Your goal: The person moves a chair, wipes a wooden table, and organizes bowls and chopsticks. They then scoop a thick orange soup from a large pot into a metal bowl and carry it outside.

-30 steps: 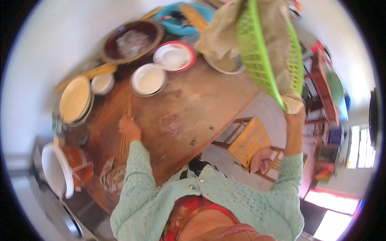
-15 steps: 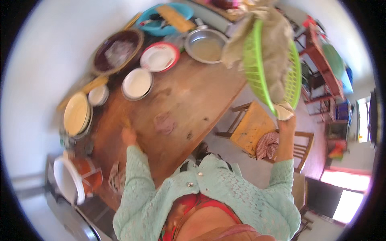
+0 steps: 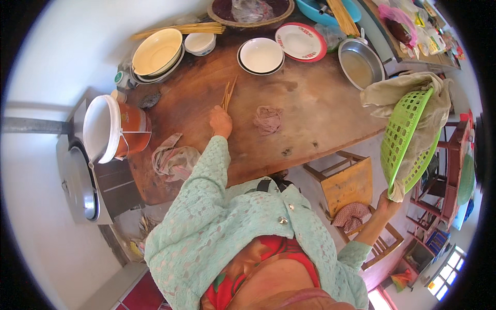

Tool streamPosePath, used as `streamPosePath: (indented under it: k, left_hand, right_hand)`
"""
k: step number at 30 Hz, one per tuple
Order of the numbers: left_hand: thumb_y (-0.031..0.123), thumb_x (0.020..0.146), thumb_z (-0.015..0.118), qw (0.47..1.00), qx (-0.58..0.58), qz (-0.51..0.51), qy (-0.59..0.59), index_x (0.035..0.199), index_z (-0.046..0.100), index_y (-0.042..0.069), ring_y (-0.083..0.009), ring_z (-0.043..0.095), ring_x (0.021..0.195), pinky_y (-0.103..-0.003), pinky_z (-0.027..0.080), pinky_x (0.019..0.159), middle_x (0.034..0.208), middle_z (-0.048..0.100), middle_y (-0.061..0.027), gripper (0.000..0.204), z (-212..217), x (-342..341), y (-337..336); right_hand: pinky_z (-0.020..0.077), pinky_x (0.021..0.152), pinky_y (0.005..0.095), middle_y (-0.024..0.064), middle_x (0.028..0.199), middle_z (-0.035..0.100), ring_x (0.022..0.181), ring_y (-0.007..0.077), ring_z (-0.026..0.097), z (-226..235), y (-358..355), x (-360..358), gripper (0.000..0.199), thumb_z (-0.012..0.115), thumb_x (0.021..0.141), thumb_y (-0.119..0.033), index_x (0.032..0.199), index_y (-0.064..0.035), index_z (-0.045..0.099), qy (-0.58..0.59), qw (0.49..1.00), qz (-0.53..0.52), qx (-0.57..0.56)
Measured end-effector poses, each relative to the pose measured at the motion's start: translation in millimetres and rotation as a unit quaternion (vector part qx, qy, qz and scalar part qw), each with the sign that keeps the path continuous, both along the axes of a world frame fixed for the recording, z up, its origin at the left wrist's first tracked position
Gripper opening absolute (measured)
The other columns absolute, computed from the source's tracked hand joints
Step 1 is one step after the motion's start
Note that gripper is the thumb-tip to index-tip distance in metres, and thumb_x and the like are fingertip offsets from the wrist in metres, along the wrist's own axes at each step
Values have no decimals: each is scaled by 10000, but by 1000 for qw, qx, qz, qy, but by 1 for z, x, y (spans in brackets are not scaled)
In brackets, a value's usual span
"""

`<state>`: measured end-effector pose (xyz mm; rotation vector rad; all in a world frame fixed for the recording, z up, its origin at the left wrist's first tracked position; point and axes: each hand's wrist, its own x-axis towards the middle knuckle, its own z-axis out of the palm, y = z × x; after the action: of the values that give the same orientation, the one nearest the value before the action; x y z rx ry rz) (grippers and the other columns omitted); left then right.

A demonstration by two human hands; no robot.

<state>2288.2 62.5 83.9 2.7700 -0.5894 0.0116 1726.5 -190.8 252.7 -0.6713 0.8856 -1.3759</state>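
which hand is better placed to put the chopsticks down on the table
Left. The left hand already grips the chopsticks right over the wooden table, while the right hand is off the table edge holding the green basket.

1. Bright, even daylight fills the room; a window (image 3: 448, 268) glows at lower right.
2. Soft shadows lie on the wooden bench (image 3: 310, 108).
3. Fisheye bending warps the rim, where detail seems slightly soft.

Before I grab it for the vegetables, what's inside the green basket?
A beige cloth drapes over the green basket and lines it, held tilted by the right hand. Anything under the cloth is hidden.
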Motion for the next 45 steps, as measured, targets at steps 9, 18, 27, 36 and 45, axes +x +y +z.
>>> streamPosePath:
  k: [9,18,27,36,45]
  left_hand:
    - [163,757,639,997,40,42,58,968,517,-6,-371,563,924,-449,488,736,992,535,-200,296,-3,-6,8]
    - [212,803,604,998,39,-4,57,959,511,45,-370,580,862,-474,467,716,960,570,-171,247,19,-31,15]
    - [137,807,541,969,26,-232,77,1193,424,88,-324,633,715,-431,499,604,831,630,-152,406,37,-84,-48]
    - [167,831,519,954,103,-265,100,1287,338,100,-358,641,701,-467,500,598,793,644,-196,495,1,-91,-86]
    - [201,837,565,957,105,-247,109,1194,351,73,-380,635,755,-472,504,647,866,642,-186,436,6,-95,-88]
  right_hand:
    - [544,813,457,278,1126,522,979,386,581,-8,-4,-5,346,429,895,-102,1148,135,436,-112,991,70,-9]
    - [548,705,350,171,1035,596,864,281,622,0,27,15,300,516,854,-111,1100,62,512,265,954,21,-140]
    - [488,672,290,106,851,642,768,194,624,-8,37,15,262,657,733,-96,955,32,605,380,913,24,-147]
    - [529,798,438,236,1038,570,885,328,615,-37,35,-33,379,427,894,-206,1130,89,465,372,919,19,-130]
    - [529,810,440,217,995,582,888,321,606,-18,39,-17,293,428,882,-135,1051,89,512,178,981,-76,-4]
